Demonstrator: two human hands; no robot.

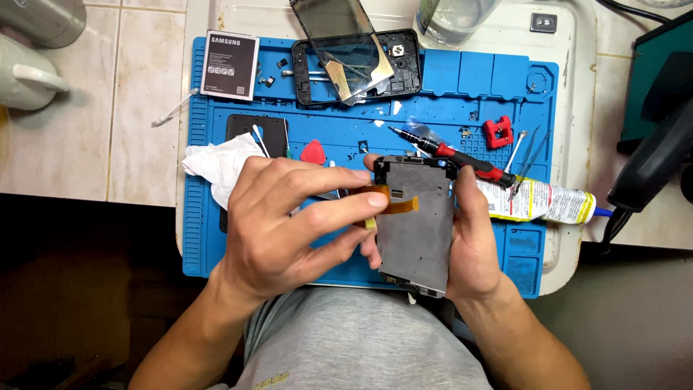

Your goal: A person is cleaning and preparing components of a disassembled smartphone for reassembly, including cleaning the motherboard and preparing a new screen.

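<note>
Down low, the right hand [473, 245] clasps a grey metal phone frame [417, 227] upright over the blue mat [361, 130]; the left hand [289, 217] pinches its orange ribbon [393, 201]. At two o'clock lies a screwdriver [455, 154].

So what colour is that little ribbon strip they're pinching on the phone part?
Orange-amber: the ribbon strip shows clearly in the head view.

Phone repair bench, blue work mat [216, 238], screwdriver [455, 153], glue tube [538, 201]
</note>
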